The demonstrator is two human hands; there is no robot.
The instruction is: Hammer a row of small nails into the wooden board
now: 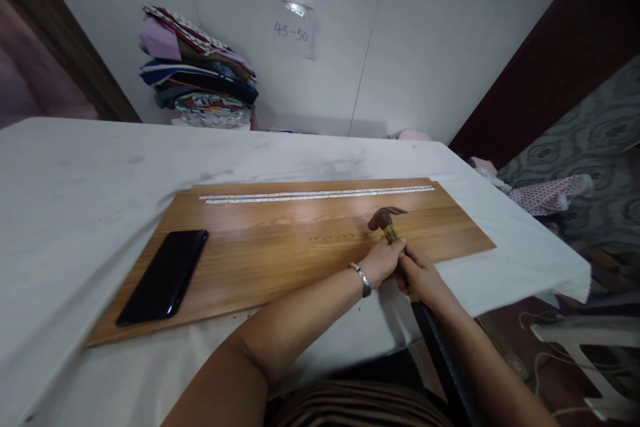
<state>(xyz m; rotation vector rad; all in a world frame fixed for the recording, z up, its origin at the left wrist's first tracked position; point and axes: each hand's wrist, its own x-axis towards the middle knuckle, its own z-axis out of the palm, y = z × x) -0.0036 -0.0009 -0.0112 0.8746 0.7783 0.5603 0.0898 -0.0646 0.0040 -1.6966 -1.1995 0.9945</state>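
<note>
nearest us, at six o'clock, a striped garment shows between our forearms; toward four o'clock, our left hand, with a metal bracelet at its wrist, and our right hand crowd together on a claw hammer, each grip wrapped around the handle, the left closer to the head. the head hangs over a wooden board; whether they touch we cannot tell. we judge this the hammering step: a row of small dark marks, perhaps nails, runs off on the head's nine o'clock side. the next move would seem to call for a steady handle, a square face over one mark and fingers kept clear. at eight o'clock a black phone lies flat on the board, and two white strips follow its twelve o'clock edge. under it all is a desk in creased white cloth. off the desk we see a white stool at four o'clock, folded fabrics at ten and, at twelve, papers on the pale wall.
</note>
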